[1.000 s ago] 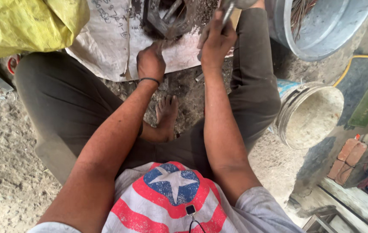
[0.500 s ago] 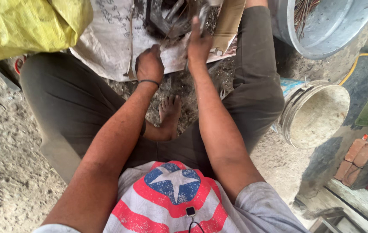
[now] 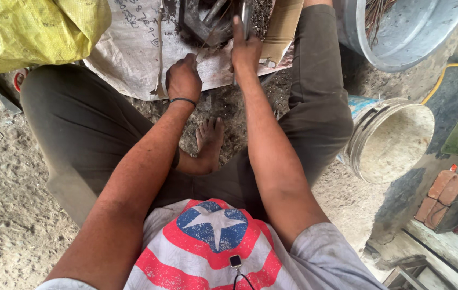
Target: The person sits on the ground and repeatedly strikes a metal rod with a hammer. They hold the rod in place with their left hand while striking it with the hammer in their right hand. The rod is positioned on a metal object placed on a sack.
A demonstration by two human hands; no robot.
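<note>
I sit cross-legged on dusty ground, both arms stretched forward. My left hand is a closed fist on the edge of a white woven sack, pinching a thin wire that runs up toward a dark metal piece. My right hand grips a slim metal tool held upright beside that dark piece. A brown cardboard strip lies just right of the right hand. The tool's tip is cut off by the frame's top edge.
A yellow sack lies at top left. A large grey tub holding thin rods sits at top right, a tipped white bucket below it. Bricks and wooden boards are at the right. My bare foot rests in the middle.
The view has shifted slightly. My right hand moved left and down toward the dark metal piece, still holding the tool. My left hand stayed on the sack's edge.
</note>
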